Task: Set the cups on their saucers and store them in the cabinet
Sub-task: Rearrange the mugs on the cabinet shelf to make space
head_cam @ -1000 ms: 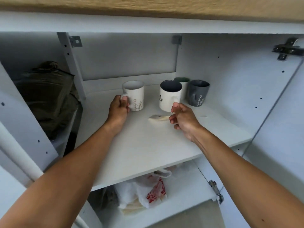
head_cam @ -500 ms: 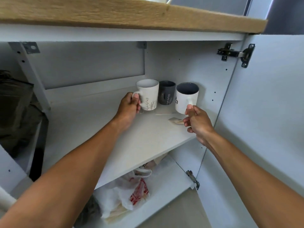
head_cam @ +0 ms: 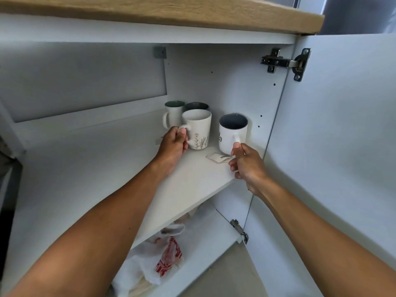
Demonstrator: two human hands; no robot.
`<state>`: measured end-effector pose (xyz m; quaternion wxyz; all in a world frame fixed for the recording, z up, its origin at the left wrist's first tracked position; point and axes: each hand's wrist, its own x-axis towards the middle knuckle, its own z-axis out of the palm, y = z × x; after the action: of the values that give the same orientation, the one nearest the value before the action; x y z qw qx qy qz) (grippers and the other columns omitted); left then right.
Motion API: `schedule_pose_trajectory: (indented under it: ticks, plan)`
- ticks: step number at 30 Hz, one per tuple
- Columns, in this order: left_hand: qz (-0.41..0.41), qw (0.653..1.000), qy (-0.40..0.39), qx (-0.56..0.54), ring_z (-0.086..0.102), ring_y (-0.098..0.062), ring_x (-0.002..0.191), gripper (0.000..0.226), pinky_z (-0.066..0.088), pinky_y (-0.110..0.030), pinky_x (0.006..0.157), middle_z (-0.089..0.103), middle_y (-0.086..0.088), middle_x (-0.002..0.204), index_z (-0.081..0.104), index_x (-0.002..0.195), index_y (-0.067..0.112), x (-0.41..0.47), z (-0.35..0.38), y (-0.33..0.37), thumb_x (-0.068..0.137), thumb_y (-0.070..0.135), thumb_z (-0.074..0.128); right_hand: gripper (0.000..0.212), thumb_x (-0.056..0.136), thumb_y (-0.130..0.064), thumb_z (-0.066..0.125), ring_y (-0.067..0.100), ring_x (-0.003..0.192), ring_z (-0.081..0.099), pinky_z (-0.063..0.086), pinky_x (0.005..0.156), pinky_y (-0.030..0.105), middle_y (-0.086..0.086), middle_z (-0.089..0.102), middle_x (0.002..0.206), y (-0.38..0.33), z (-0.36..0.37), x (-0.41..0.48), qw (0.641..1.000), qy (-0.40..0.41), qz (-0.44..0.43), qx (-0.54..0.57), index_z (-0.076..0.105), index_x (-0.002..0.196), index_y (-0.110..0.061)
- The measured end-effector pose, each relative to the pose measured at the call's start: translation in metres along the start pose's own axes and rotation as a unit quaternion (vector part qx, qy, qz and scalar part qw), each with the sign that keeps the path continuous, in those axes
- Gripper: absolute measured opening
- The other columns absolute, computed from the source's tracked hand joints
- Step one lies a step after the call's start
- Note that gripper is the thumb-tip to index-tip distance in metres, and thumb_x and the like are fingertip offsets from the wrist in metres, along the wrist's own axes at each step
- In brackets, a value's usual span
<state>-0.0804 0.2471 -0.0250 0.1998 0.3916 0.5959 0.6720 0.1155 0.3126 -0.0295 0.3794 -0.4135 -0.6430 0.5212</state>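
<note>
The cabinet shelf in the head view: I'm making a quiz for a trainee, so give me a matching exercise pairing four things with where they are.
Things:
1. Flower-print mug
2. White mug with dark inside
3. Paper slip
4. Plastic bag

Places:
A. On the bottom shelf, below the others
B. Handle held by the right hand
C. Lying flat on the shelf, in front of the mugs
D. Handle held by the left hand

Pairs: 1-D, 2-B, 3-C, 4-A
</note>
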Motion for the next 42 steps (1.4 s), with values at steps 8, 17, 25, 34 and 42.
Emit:
schedule_pose_trajectory:
  ticks: [8, 17, 25, 34, 42]
  plan:
    - [0.0, 1.0, -0.018, 0.016, 0.042, -0.002, 0.048, 0.027, 0.036, -0.022, 0.054, 0.048, 0.002, 0.074, 0.044, 0.08, 0.017, 0.008, 0.015, -0.006, 0.106, 0.018, 0.037, 0.036, 0.102, -0.041, 0.044, 0.015, 0.052, 0.049, 0.033, 0.043, 0.02, 0.006, 0.056, 0.067, 0.002, 0.004, 0.001, 1.0, 0.01, 0.008, 0.017, 0.054, 0.08, -0.015]
    - [0.001, 0.998, -0.018, 0.055, 0.043, -0.01, 0.054, 0.028, 0.039, -0.028, 0.056, 0.049, 0.0, 0.068, 0.045, 0.079, 0.017, 0.022, 0.023, -0.012, 0.106, 0.019, 0.038, 0.039, 0.101, -0.043, 0.046, 0.011, 0.042, 0.055, 0.037, 0.042, 0.02, 0.004, 0.061, 0.062, 0.001, 0.017, 0.003, 0.999, 0.052, -0.003, 0.01, 0.059, 0.078, -0.015]
    - [0.007, 0.997, -0.031, 0.066, 0.045, -0.009, 0.055, 0.027, 0.04, -0.024, 0.056, 0.051, 0.0, 0.071, 0.046, 0.08, 0.016, 0.038, 0.024, -0.019, 0.106, 0.022, 0.039, 0.043, 0.099, -0.047, 0.05, 0.017, 0.044, 0.063, 0.035, 0.041, 0.013, 0.011, 0.067, 0.061, 0.003, 0.016, 0.014, 0.998, 0.04, -0.044, -0.018, 0.062, 0.076, -0.014]
    - [-0.001, 0.998, -0.043, 0.054, 0.047, -0.006, 0.057, 0.025, 0.04, -0.016, 0.052, 0.061, 0.004, 0.082, 0.051, 0.082, 0.02, 0.045, 0.019, -0.02, 0.105, 0.024, 0.042, 0.047, 0.1, -0.043, 0.05, 0.014, 0.035, 0.054, 0.046, 0.049, 0.018, 0.009, 0.066, 0.058, 0.006, 0.018, 0.019, 0.992, 0.013, -0.1, -0.071, 0.064, 0.081, -0.003]
    - [-0.021, 0.997, -0.052, 0.061, 0.054, -0.007, 0.062, 0.027, 0.037, -0.024, 0.056, 0.066, 0.009, 0.089, 0.057, 0.083, 0.022, 0.044, 0.014, -0.02, 0.104, 0.031, 0.044, 0.055, 0.1, -0.049, 0.048, 0.019, 0.042, 0.057, 0.049, 0.055, 0.028, 0.006, 0.068, 0.059, 0.009, 0.014, 0.022, 0.979, -0.011, -0.14, -0.145, 0.062, 0.083, 0.001]
